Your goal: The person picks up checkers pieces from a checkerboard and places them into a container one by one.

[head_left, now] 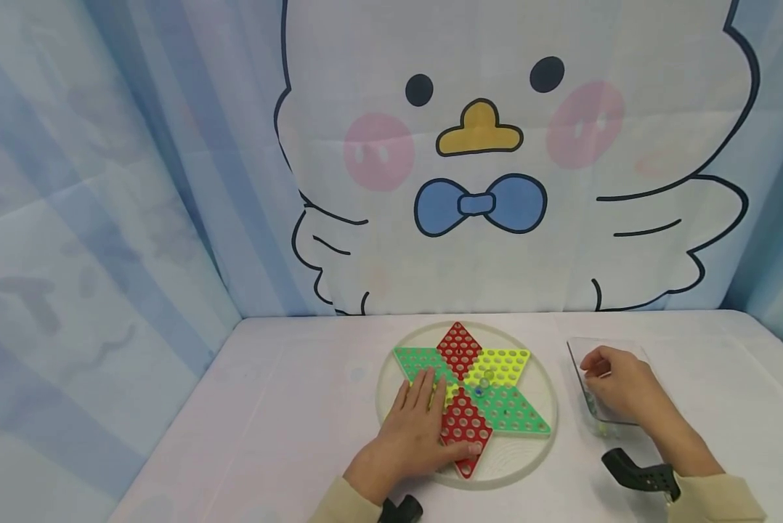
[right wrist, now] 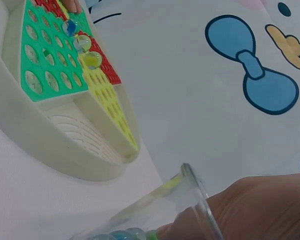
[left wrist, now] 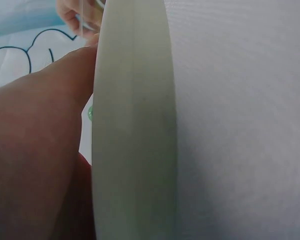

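A round cream Chinese checkers board (head_left: 524, 456) with a red, green and yellow star lies flat on the table. My left hand (head_left: 418, 428) rests spread over its left side, thumb across the lower red point. Three glass marbles (right wrist: 82, 44) sit in a row near the star's middle, one blue, one pale, one yellowish. To the right of the board stands a clear box (head_left: 587, 396), with my right hand (head_left: 620, 381) bent down into it. Several marbles (right wrist: 121, 234) lie in the box beside the fingers. I cannot tell whether the fingertips pinch one.
The white table (head_left: 287, 407) ends at a curtain (head_left: 391, 269) printed with a big cartoon bird. Another curtain (head_left: 71, 254) hangs at the left. Black wrist mounts (head_left: 640, 472) stick out near both sleeves. In the left wrist view the board's thick rim (left wrist: 135, 125) fills the middle.
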Motion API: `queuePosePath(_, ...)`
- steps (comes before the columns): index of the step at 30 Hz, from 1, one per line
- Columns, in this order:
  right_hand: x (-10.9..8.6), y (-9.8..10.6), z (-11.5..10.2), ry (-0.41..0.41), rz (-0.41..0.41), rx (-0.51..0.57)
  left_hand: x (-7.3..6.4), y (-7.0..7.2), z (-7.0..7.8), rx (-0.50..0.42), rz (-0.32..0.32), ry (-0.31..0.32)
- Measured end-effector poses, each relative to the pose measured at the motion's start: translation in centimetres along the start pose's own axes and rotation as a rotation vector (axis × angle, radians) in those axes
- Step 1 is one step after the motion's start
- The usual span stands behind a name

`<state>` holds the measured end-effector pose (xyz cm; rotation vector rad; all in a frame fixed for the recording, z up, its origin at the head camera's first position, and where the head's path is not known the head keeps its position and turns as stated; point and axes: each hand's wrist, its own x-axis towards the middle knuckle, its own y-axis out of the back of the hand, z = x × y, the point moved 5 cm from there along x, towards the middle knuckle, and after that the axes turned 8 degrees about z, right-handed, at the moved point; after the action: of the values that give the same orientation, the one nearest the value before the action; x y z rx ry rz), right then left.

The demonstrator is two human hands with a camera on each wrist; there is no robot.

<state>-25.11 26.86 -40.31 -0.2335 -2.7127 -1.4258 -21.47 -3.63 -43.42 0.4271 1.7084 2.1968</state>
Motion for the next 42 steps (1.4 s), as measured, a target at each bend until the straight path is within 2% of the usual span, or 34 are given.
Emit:
queuePosePath(4, 0.0, 0.0, -0.1, -0.006, 0.001, -0.003, 0.0, 0.0, 0.0, 0.001, -0.005, 0.003)
queuePosePath(7, -0.2, 0.1, -0.2, -0.003, 0.034, -0.003, 0.0, 0.0, 0.0, 0.002, -0.001, 0.002)
queuePosePath(11, -0.5, 0.7, -0.9, 0.021, 0.137, 0.015, 0.0, -0.1, 0.0, 0.001, 0.000, 0.001)
queuePosePath(17, -1.1, 1.6, -2.4, 0.108, 0.297, 0.063, 0.0, 0.0, 0.0, 0.000, -0.002, 0.000)
queuePosePath(25, -1.5, 1.8, -3.8, 0.207, 0.395, 0.143, -0.1, 0.0, 0.0, -0.012, -0.012, 0.000)
queuePosePath(42, -1.9, 0.3, -6.1, 0.283, 0.380, 0.220, -0.1, 0.1, 0.1, -0.010, -0.012, 0.003)
